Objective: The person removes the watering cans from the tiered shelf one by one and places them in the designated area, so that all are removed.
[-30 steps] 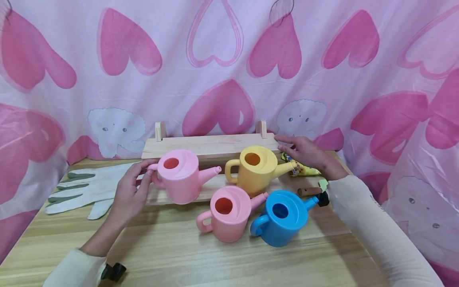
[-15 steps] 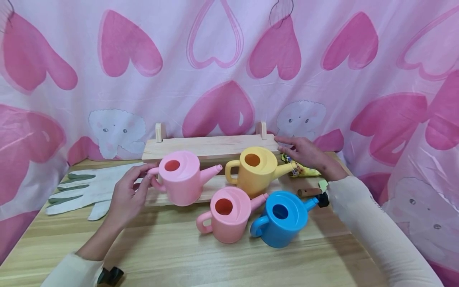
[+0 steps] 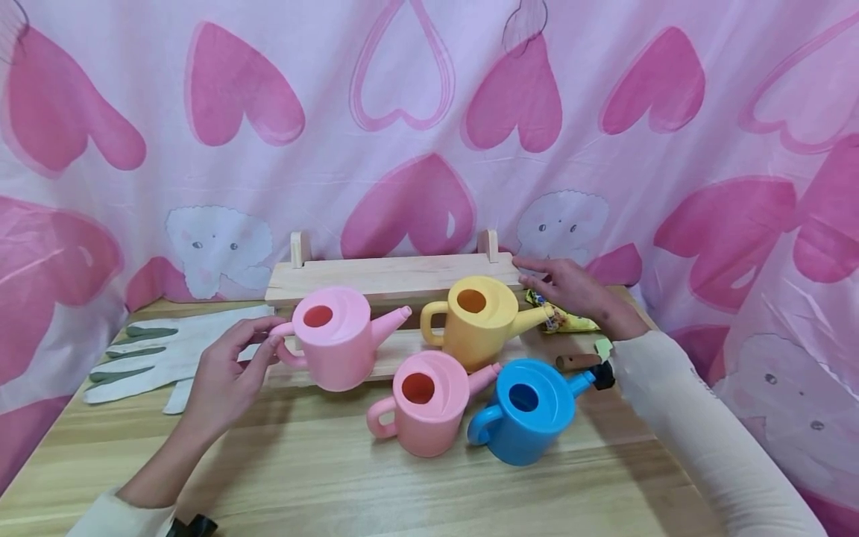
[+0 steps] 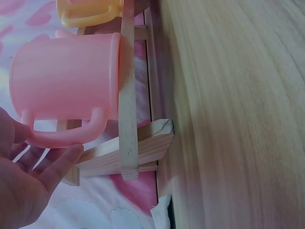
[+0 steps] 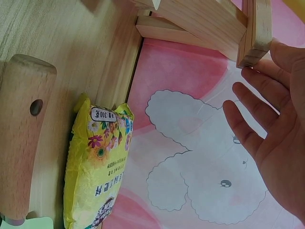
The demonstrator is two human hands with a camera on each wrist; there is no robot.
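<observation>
A light pink watering can [image 3: 338, 354] stands on the lower board of a two-tier wooden shelf [image 3: 396, 276], its spout pointing right. My left hand [image 3: 231, 365] pinches its handle with thumb and fingertips, also in the left wrist view. On the same lower board, to the right, stands a yellow watering can [image 3: 478, 328]. My right hand [image 3: 567, 291] touches the right end of the upper board with nearly straight fingers; the right wrist view shows the fingertips right at the board's corner. In front of the shelf are a coral-pink watering can [image 3: 432, 414] and a blue watering can [image 3: 526, 418].
White work gloves [image 3: 174, 350] with green trim lie left of the shelf. On the right are a yellow printed bag [image 5: 100, 167] and a wooden-handled tool [image 5: 24, 133] with a pale green end. A pink heart-patterned curtain [image 3: 403, 186] hangs behind the wooden table [image 3: 349, 477].
My left hand and the light pink watering can have shifted slightly left and towards me. My right hand stays at the shelf's end, and the other cans keep their places.
</observation>
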